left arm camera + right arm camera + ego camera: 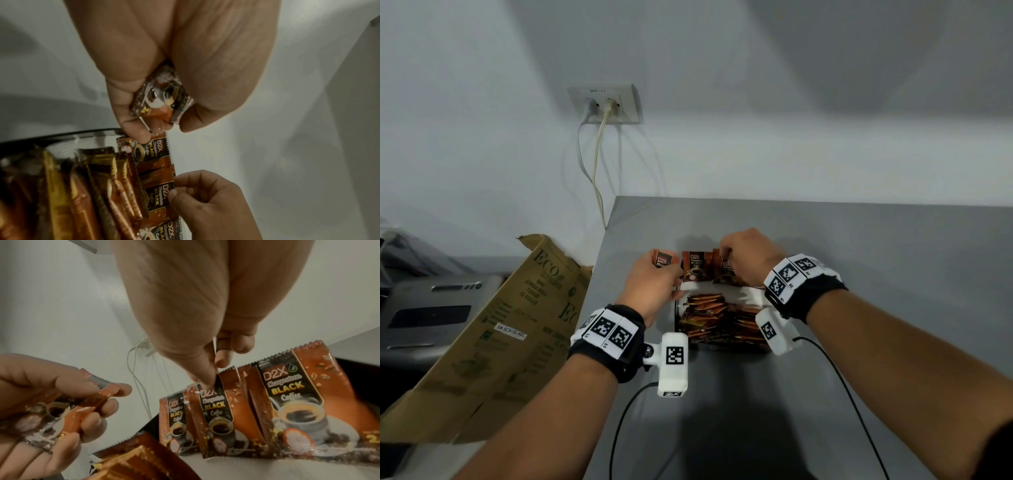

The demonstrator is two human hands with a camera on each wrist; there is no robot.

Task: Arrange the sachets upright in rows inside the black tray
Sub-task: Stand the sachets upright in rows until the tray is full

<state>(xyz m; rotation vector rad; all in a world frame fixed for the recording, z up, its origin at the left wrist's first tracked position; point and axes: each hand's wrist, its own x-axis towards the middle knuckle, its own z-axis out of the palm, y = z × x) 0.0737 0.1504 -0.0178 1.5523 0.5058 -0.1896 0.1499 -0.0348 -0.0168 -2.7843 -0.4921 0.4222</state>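
Right hand (748, 255) hiding upright sachets' (697, 267) tops

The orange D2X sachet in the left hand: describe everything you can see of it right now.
The glossy orange-brown foil D2X sachet is a flat packet with serrated end seals, a black label panel and a coffee-cup picture. The left hand grips it, thumb on one face and fingers curled across the other, creasing it slightly. It is held up just left of the upright sachets at the black tray's far end, apart from them and outside the row.
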